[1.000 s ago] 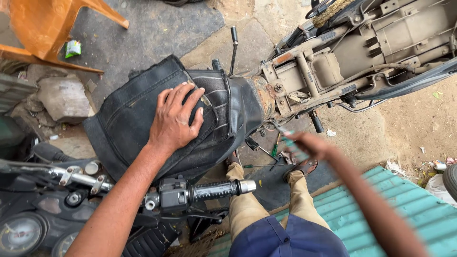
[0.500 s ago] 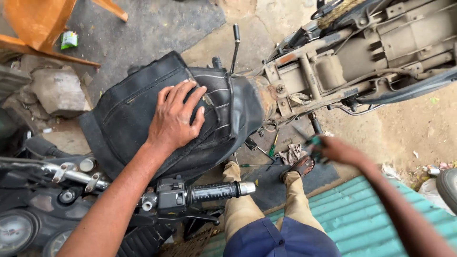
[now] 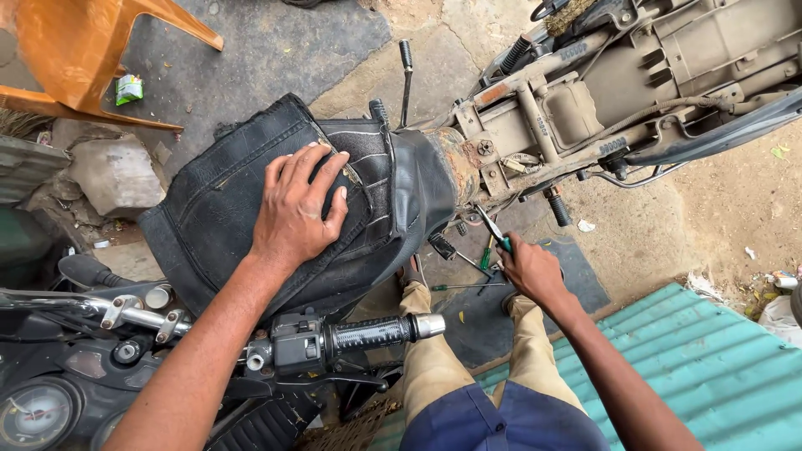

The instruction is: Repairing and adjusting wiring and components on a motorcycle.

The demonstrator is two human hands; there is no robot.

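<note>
A small green packet (image 3: 129, 88) lies crumpled on the dark ground up and left of the black motorcycle seat (image 3: 251, 209), under the leg of an orange plastic chair (image 3: 75, 50); its print is too small for me to make out. On the rusty bike frame (image 3: 585, 92), right of the seat, a few small stamped marks sit on the tubes.

My left hand (image 3: 296, 209) lies palm down on top of the seat, fingers spread and flat on the leather, arm reaching up from the lower left over the handlebar grip (image 3: 376, 332).

My right hand (image 3: 530, 269) is low, right of the seat's front end, curled into a fist around green-handled pliers (image 3: 494, 230) whose tips point up toward the frame. More tools (image 3: 468, 286) lie on the ground just beside it, above my knees.
</note>
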